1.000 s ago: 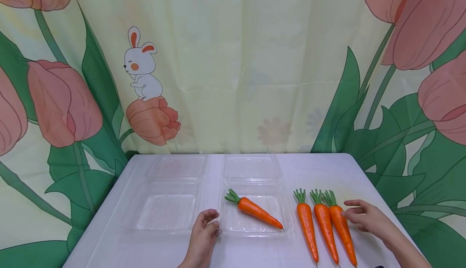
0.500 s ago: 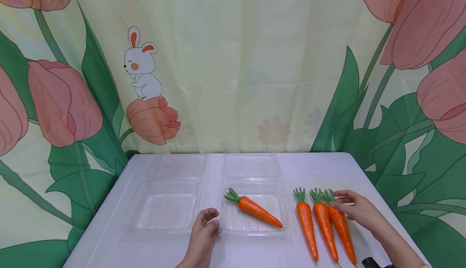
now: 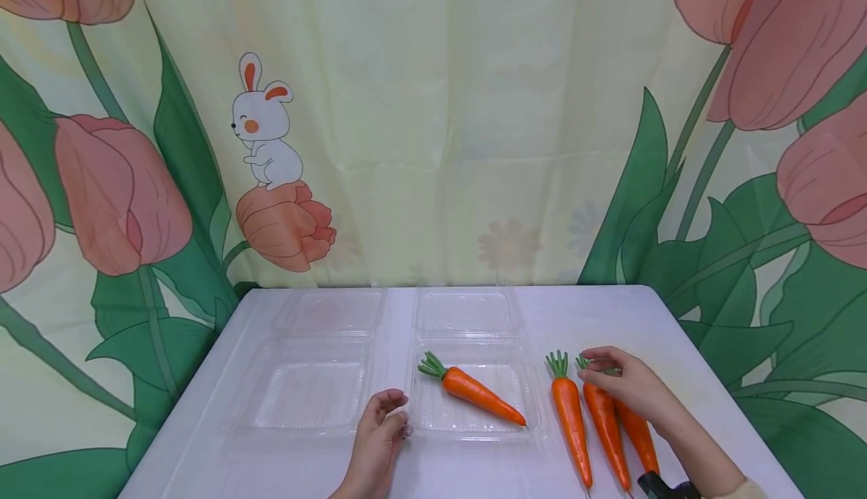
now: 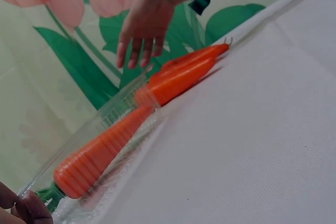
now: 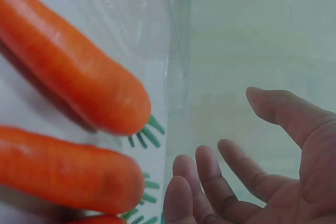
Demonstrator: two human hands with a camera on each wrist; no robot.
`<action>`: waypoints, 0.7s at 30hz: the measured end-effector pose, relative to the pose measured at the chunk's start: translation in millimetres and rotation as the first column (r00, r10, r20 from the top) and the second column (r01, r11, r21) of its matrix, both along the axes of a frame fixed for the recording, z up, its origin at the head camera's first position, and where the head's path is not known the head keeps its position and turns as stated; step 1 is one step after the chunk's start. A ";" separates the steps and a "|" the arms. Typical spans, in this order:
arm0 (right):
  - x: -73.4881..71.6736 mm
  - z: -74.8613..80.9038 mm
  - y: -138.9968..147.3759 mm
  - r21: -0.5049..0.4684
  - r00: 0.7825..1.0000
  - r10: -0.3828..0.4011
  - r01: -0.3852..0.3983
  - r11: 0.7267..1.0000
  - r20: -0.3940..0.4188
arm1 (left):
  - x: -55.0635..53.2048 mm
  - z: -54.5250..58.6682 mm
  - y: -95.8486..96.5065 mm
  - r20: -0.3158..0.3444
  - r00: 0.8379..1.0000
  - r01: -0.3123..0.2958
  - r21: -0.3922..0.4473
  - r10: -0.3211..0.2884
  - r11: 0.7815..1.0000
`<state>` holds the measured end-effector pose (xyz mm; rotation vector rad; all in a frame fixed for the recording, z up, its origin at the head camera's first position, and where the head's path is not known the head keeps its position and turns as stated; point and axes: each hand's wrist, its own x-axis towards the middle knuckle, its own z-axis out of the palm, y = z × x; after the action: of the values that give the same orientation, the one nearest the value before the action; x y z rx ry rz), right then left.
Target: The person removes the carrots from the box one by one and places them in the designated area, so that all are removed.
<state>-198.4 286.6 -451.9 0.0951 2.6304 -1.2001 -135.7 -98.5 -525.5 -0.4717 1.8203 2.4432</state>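
Note:
A clear plastic clamshell box [image 3: 474,435] lies with its lid folded back, and one orange carrot [image 3: 484,394] with a green top rests slantwise in it. My left hand [image 3: 379,435] is at the box's near left corner; in the left wrist view its thumb and finger [image 4: 34,208] pinch the rim. Three more carrots lie side by side to the right of the box: a left one [image 3: 571,431], a middle one [image 3: 606,427] and a right one [image 3: 640,439]. My right hand [image 3: 630,386] is over the tops of the middle and right carrots, fingers spread and holding nothing in the right wrist view.
Another clear clamshell box [image 3: 308,394], lid folded back, lies on the left of the white table [image 3: 203,424]. A curtain [image 3: 433,145] printed with tulips and a rabbit hangs right behind the table's far edge. A black wrist strap [image 3: 667,486] is on the right arm.
My right hand has moved left from beside the rightmost carrot to over the tops of the middle and right ones. My left hand, the boxes and the carrots have stayed put.

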 end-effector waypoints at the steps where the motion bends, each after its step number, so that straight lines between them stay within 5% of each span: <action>1: -0.1 1.0 -3.1 0.002 1.000 0.001 -0.001 1.000 -0.004 | -0.2 -0.1 -0.1 0.000 1.000 0.002 0.000 -0.002 1.000; 21: -7.5 20.9 -66.8 -0.110 0.994 0.085 -0.091 0.990 -0.065 | 0.0 1.7 1.2 0.005 1.000 -0.008 -0.021 0.008 1.000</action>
<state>-205.9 219.8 -431.0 -0.0784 2.5809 -1.3379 -135.6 -97.3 -523.7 -0.4868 1.8470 2.4287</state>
